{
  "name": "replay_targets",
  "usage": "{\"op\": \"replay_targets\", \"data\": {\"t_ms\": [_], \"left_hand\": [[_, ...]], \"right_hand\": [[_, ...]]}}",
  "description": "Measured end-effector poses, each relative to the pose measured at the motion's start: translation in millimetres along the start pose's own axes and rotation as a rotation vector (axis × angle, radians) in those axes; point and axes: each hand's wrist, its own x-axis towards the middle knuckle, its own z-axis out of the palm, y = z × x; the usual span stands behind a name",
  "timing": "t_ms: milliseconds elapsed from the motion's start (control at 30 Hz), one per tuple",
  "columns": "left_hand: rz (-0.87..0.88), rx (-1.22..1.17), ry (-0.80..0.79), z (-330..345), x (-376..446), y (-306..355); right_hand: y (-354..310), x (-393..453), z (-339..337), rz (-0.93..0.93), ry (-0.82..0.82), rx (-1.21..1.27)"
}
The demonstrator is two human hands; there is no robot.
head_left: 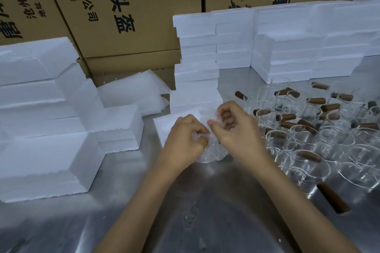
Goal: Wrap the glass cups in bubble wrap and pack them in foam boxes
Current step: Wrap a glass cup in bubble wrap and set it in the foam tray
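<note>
Several big cardboard cartons (127, 10) are standing at the back w/ printed characters. The metal surface (216, 211) is carrying white foam boxes (41, 129) stacked at left & more foam stacks (298, 47) at back right. Glass cups (320, 139) w/ brown handles are crowding the right side. Bubble wrap sheets (133, 92) are lying behind the left stacks. At centre, a bubble-wrapped cup (209, 150) is sitting just in front of a foam box. Left hand (185, 139) grip is pinching the wrap; right hand (234, 129) grip is curling around the bundle's top.
</note>
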Motion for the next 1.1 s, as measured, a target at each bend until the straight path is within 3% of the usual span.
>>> {"op": "replay_targets", "data": {"t_ms": [100,200,333,433,533,633,733,933,1100], "left_hand": [[-0.005,0.045,-0.045,-0.3,-0.8,-0.3],[-0.024,0.003,-0.055,-5.1,-5.9,-0.5],[-0.096,-0.221,0.093,-17.9,-10.6,-0.3],[-0.024,-0.160,-0.012,-22.6,-14.0,-0.6],[0.086,0.088,-0.130,-23.0,-17.5,-5.4],[0.158,0.305,-0.228,-19.7,-18.1,-9.8],[0.182,0.410,-0.280,-15.0,-17.2,-5.6],[0.165,0.385,-0.259,-12.8,-18.9,-4.8],[0.146,0.222,-0.078,-19.5,-25.4,-4.4]], "right_hand": [[-4.7,-11.3,3.0,-0.059,-0.074,0.055],[-6.4,-18.5,-1.1,-0.186,-0.166,-0.091],[-8.3,-21.5,-5.2,-0.316,-0.380,-0.309],[-10.2,-25.6,-1.9,-0.393,-0.439,-0.483],[-6.4,-26.9,-1.9,-0.391,-0.425,-0.406],[0.1,-26.4,-5.4,-0.282,-0.173,-0.167],[4.2,-21.4,-8.6,-0.222,0.027,-0.192],[8.5,-32.8,0.8,-0.237,-0.280,-0.489],[10.5,-30.7,2.6,-0.271,-0.355,-0.588]]}}
